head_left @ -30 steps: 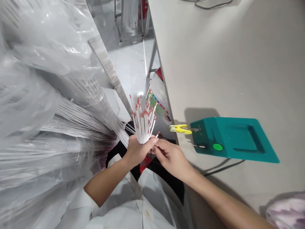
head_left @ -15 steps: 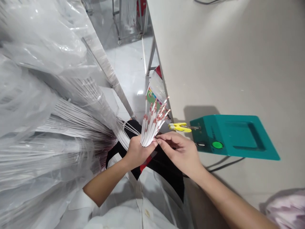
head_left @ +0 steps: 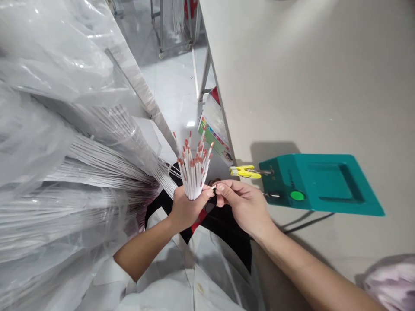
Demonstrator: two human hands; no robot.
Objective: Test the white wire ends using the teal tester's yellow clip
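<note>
My left hand (head_left: 189, 209) is wrapped round a bundle of white wires (head_left: 195, 177), whose copper-coloured ends fan upward above the fist. Just right of the bundle, my right hand (head_left: 244, 201) pinches the tip of a single white wire (head_left: 213, 187) between thumb and forefinger, close to the left thumb. Beyond the right hand, a teal device (head_left: 330, 183) with a lit green button lies on the table. A yellow clip (head_left: 245, 172) is attached to the device's near side, and a short metal probe (head_left: 272, 195) sticks out below it.
Long bunches of white wires (head_left: 106, 160) in clear plastic wrap (head_left: 65, 39) fill the left side. The pale table (head_left: 308, 86) spans the right, with a pinkish cloth (head_left: 392, 278) at its lower corner. A wheeled metal rack (head_left: 161, 30) stands on the floor.
The wire ends in my left hand have tilted to the left. My right thumb and forefinger have shifted, and a white wire tip now shows between them.
</note>
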